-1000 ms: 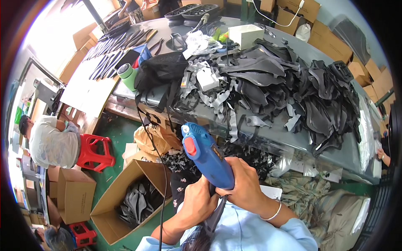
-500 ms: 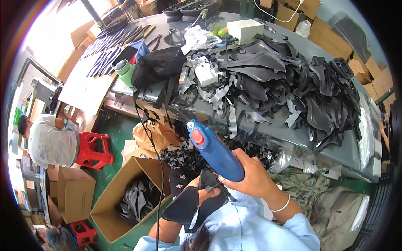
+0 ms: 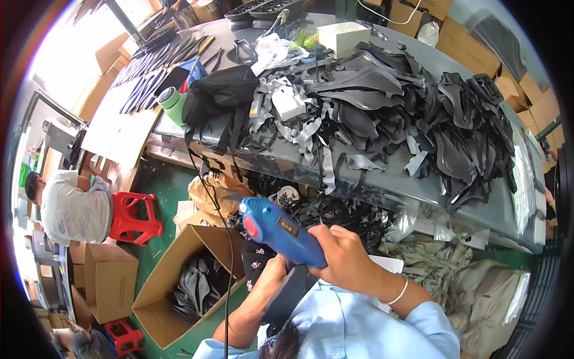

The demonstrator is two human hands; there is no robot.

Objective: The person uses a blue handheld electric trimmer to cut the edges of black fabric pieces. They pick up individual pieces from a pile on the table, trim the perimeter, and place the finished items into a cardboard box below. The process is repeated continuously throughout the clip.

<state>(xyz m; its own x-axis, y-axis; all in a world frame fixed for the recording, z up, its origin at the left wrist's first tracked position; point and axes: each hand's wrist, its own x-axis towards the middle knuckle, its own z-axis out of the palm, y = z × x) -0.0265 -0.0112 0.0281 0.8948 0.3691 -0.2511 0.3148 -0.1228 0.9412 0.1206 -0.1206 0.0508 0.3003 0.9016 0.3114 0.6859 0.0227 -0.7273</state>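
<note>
My right hand (image 3: pixel 350 260) is wrapped round a blue handheld power tool (image 3: pixel 281 233) with a red button. Its head points up and to the left, away from my body. Just below, my left hand (image 3: pixel 270 278) grips a dark, flat, flexible piece (image 3: pixel 286 299), now seen nearly edge-on in front of my chest. The piece's upper end meets the underside of the tool; whether the tool's working end touches it I cannot tell. Left fingertips are partly hidden behind the piece and the tool.
On the table (image 3: pixel 263 161) lies a big heap of black moulded pieces (image 3: pixel 365 90) with grey scraps, a black bag (image 3: pixel 218 99), a green bottle (image 3: pixel 173 107) and a white box (image 3: pixel 342 39). A cardboard box (image 3: pixel 161 299) holds more pieces. A person (image 3: pixel 75 203) sits on a red stool (image 3: pixel 134 215).
The tool has come down and left, closer to my left hand. My left hand has turned the dark piece from a spread, facing view to nearly edge-on.
</note>
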